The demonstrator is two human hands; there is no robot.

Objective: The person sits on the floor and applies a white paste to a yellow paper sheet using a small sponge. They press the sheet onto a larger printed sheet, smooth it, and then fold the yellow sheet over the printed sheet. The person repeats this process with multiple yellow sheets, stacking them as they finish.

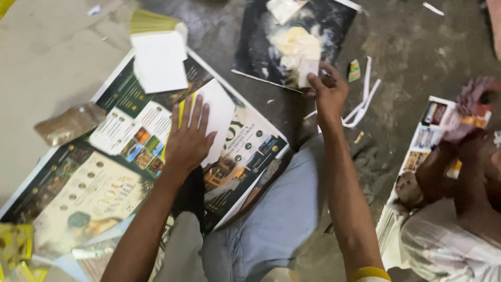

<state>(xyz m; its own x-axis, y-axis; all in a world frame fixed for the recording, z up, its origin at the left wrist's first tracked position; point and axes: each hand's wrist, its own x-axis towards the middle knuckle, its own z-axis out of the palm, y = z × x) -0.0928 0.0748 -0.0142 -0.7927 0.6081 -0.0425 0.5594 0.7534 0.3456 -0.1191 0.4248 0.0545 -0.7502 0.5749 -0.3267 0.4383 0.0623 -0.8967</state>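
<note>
My left hand lies flat, fingers spread, on a white sheet of paper with a yellow edge, which rests on a large printed poster spread over the floor. My right hand pinches a small white card near a pale blob of paste on a dark glossy sheet. A stack of white sheets with yellow-green edges sits at the far end of the poster.
A brownish plastic pouch lies left of the poster. White paper strips lie right of my right hand. Another person sits at the right over printed pages. Yellow packets are at bottom left.
</note>
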